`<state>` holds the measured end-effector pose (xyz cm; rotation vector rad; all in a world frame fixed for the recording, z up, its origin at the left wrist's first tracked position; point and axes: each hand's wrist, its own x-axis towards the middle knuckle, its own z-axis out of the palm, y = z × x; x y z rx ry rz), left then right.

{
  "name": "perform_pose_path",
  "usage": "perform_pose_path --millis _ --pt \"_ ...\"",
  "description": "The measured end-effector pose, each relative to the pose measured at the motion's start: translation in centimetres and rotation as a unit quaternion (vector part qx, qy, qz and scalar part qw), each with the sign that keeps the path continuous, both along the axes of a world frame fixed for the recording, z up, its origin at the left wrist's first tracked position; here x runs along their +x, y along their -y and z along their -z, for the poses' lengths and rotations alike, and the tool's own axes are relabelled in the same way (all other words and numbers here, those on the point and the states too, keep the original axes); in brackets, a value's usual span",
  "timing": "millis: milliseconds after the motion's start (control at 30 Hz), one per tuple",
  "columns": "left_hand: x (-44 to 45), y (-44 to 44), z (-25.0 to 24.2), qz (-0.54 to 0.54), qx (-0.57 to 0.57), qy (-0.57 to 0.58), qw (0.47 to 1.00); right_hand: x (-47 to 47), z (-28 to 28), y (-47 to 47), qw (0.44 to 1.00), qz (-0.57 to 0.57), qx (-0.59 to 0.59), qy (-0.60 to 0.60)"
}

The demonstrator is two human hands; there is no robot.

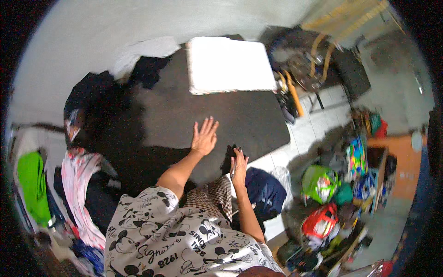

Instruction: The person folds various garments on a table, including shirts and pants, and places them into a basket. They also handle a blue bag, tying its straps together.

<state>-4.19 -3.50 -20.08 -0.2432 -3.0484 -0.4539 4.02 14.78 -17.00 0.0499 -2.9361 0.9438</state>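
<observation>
My left hand (204,136) lies palm down over a dark table or mattress surface (173,121), its fingers apart and nothing in it. To its right, at the surface's near edge, my right hand (239,166) is held on its side with a slim dark object (234,168) along the palm, too blurred to name. Beyond both hands, a bright white rectangular item (230,65) with a patterned edge rests at the far side of the surface. A checked brown cloth (211,197) lies in front of my body.
Dark clothing (90,93) is heaped at the left, near a pink garment (78,183) and a green one (33,187). A navy cloth bundle (264,194) is close to my right forearm. Green (320,183) and red (320,221) baskets stand at the right.
</observation>
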Motion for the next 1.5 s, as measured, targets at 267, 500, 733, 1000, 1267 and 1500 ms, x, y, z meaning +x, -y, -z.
perform_pose_path --millis 267,500,733,1000,1267,1500 --pt "1.0 0.1 0.6 -0.013 0.040 -0.019 0.999 -5.7 1.6 -0.8 0.974 -0.166 0.141 -0.064" --pt "0.7 -0.7 2.7 -0.032 0.072 -0.112 0.991 -5.7 4.5 -1.8 0.962 -0.148 0.174 -0.149" --pt "2.9 -3.7 4.1 -0.245 0.041 -0.148 0.957 -6.6 5.4 -2.7 0.949 -0.173 0.210 -0.159" --pt "19.7 -7.8 2.0 -0.288 0.051 -0.155 0.943 -7.9 7.1 -3.6 0.907 -0.167 0.269 -0.278" --pt "47.1 -7.4 9.0 -0.587 0.314 0.044 0.745 -5.3 0.9 -0.1 0.932 -0.281 -0.043 -0.226" --pt "67.2 -0.1 14.6 -0.814 0.417 -0.178 0.362 16.0 -3.5 15.3 0.834 -0.483 -0.260 -0.065"
